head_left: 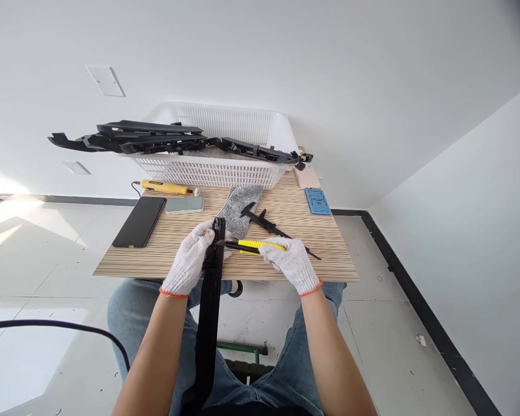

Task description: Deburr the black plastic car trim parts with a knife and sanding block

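My left hand [190,257], in a white knit glove with an orange cuff, grips the upper end of a long black plastic trim piece [208,306]. The piece runs down from the table's front edge toward my lap. In my gloved right hand [290,261] is a yellow and black utility knife [251,247], held nearly level. Its tip points left and meets or nearly meets the trim close to my left fingers; I cannot tell whether it touches. Just beyond the knife lie a black caliper [264,222] and a grey speckled cloth [236,215].
A white plastic basket [208,170] with several black trim pieces [156,138] stands at the table's back. On the wood-grain table [138,263] are a black phone [139,222], a grey-green block [184,204], a yellow corded tool [164,186] and a blue packet [318,201]. A black cable [60,325] hangs at left.
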`<state>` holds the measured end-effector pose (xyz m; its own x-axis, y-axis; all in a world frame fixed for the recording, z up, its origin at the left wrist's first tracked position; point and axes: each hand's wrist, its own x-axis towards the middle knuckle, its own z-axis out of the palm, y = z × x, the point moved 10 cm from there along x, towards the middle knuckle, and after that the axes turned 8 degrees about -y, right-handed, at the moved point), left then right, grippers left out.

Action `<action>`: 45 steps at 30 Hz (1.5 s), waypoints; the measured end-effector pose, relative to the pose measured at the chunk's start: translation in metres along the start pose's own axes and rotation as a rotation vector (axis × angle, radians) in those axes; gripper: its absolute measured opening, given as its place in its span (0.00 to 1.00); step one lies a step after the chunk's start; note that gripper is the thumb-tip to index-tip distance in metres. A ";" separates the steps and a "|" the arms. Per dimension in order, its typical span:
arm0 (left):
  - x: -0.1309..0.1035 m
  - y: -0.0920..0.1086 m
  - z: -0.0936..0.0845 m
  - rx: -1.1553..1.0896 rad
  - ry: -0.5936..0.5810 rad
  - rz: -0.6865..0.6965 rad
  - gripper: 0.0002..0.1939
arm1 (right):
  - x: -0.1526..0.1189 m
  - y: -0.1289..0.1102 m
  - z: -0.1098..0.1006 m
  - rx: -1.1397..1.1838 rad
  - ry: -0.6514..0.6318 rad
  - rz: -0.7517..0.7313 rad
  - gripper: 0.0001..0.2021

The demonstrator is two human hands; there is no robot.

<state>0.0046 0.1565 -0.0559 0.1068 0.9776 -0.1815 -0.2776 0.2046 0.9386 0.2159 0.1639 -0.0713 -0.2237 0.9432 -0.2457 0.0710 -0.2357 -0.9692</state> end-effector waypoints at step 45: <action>-0.005 0.006 0.002 0.035 0.037 0.034 0.28 | 0.002 0.010 -0.008 0.118 0.082 -0.027 0.23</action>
<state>0.0046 0.1528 -0.0489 0.0620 0.9852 -0.1600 -0.2472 0.1705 0.9538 0.2241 0.1655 -0.0817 -0.1434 0.9643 -0.2225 -0.0497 -0.2316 -0.9715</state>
